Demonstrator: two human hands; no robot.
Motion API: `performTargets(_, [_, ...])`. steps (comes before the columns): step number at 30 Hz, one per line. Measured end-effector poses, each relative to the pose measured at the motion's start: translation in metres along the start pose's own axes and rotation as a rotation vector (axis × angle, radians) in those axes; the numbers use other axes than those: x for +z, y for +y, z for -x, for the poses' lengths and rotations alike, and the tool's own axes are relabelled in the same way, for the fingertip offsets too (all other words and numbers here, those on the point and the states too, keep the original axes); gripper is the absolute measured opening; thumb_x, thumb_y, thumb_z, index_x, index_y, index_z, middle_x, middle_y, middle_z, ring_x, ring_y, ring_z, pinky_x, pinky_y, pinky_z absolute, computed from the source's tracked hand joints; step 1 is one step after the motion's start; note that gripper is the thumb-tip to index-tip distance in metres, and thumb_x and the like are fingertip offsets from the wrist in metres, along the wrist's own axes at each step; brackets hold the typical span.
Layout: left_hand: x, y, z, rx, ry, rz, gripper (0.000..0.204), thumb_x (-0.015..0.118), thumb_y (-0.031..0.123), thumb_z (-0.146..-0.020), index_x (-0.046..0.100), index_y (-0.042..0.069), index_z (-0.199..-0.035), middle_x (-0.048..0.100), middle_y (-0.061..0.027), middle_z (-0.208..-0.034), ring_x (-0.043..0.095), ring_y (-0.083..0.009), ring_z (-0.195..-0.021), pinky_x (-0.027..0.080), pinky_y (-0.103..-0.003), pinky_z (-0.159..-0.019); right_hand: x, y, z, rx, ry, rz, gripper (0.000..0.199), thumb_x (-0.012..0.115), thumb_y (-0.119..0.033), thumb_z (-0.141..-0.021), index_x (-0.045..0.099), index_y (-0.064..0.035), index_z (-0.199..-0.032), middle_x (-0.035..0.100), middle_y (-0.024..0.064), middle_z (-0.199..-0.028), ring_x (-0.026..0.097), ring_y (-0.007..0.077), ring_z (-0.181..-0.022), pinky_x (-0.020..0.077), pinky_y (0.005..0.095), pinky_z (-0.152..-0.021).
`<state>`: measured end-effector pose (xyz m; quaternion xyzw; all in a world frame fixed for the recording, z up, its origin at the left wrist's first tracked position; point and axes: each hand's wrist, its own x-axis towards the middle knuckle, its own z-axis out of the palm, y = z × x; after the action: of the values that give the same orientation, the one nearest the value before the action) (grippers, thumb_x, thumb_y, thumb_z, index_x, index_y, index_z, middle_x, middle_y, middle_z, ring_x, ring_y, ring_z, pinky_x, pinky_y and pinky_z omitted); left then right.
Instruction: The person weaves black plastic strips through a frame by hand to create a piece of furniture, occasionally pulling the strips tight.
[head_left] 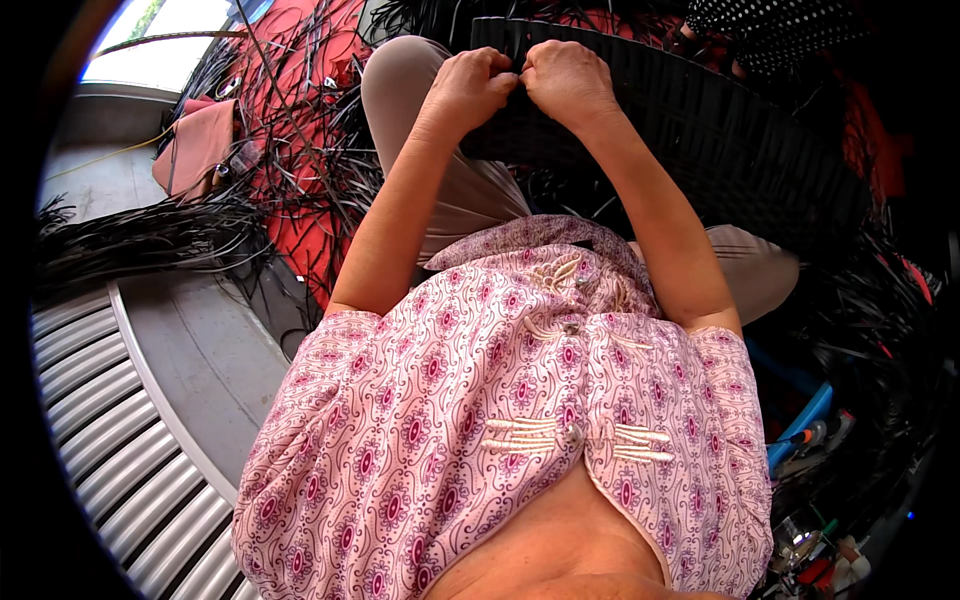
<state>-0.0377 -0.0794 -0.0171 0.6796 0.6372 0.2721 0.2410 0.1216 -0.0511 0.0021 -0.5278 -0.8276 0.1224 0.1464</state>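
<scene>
A long black woven panel (700, 125), made of flat strips like wicker, lies across my lap and reaches away to the right. Over its left end, my left hand (470, 92) and my right hand (570, 88) meet with their fingertips almost touching. Both are closed, thumbs pressed to curled fingers in a pinch. Whatever sits between the fingertips is too small and dark to make out against the black weave. The panel's left edge shows just behind the hands.
Loose black strips (150, 245) lie heaped at the left and over a red floor covering (300, 240). A slatted grey metal piece (130, 420) stands at the lower left, a pink cloth (198, 150) above it. A blue object (805, 425) and small tools lie at the right. Polka-dot fabric (785, 30) shows at the far right.
</scene>
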Motion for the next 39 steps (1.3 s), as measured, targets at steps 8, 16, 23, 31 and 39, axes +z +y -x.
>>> performTargets(8, [-0.024,-0.002,-0.007,0.018,-0.216,0.040,0.025,0.069,0.022,-0.086,0.066,-0.001,-0.097,0.067,-0.0069,-0.076,0.065,-0.0125,-0.061,0.052,-0.027,-0.060,0.003,0.001,0.003,-0.064,0.058,-0.013,0.018,0.068,-0.024,-0.083,0.073,-0.0071,-0.085,0.071,0.0183,-0.087,0.071,0.0346,-0.087,0.0571,0.0426,-0.079])
performTargets(16, [-0.052,-0.036,0.003,-0.020,-0.133,0.240,0.018,0.068,0.020,-0.089,0.067,0.003,-0.095,0.061,0.0014,-0.073,0.059,-0.0065,-0.061,0.048,-0.022,-0.058,0.006,0.000,0.014,-0.182,0.278,-0.151,0.025,0.077,-0.018,-0.079,0.067,-0.0064,-0.098,0.068,0.0136,-0.095,0.069,0.0304,-0.090,0.0562,0.0410,-0.079])
performTargets(23, [-0.103,-0.006,0.029,0.047,-0.100,0.232,0.016,0.067,0.021,-0.089,0.065,0.006,-0.092,0.055,0.0050,-0.070,0.053,-0.0024,-0.060,0.042,-0.021,-0.053,-0.006,-0.019,-0.001,-0.533,0.345,-0.497,0.029,0.068,-0.027,-0.090,0.070,-0.0085,-0.112,0.071,0.0077,-0.103,0.069,0.0246,-0.095,0.0546,0.0336,-0.083])
performTargets(31, [-0.083,-0.004,0.021,0.079,-0.053,0.511,0.020,0.066,0.027,-0.093,0.067,0.007,-0.091,0.061,0.0059,-0.075,0.052,-0.0014,-0.060,0.039,-0.020,-0.052,-0.011,-0.012,0.001,-0.311,0.065,-0.854,0.020,0.073,-0.021,-0.090,0.075,-0.0047,-0.102,0.071,0.0008,-0.082,0.066,0.0065,-0.075,0.0528,0.0196,-0.068])
performTargets(39, [-0.025,-0.028,0.014,-0.109,0.072,0.191,0.033,0.075,0.030,-0.085,0.070,-0.001,-0.099,0.071,-0.0055,-0.081,0.068,-0.0114,-0.068,0.054,-0.026,-0.065,-0.004,-0.017,0.004,-0.139,0.187,-0.737,0.017,0.073,-0.022,-0.087,0.076,-0.0068,-0.095,0.072,0.0051,-0.077,0.068,0.0113,-0.068,0.0530,0.0250,-0.062])
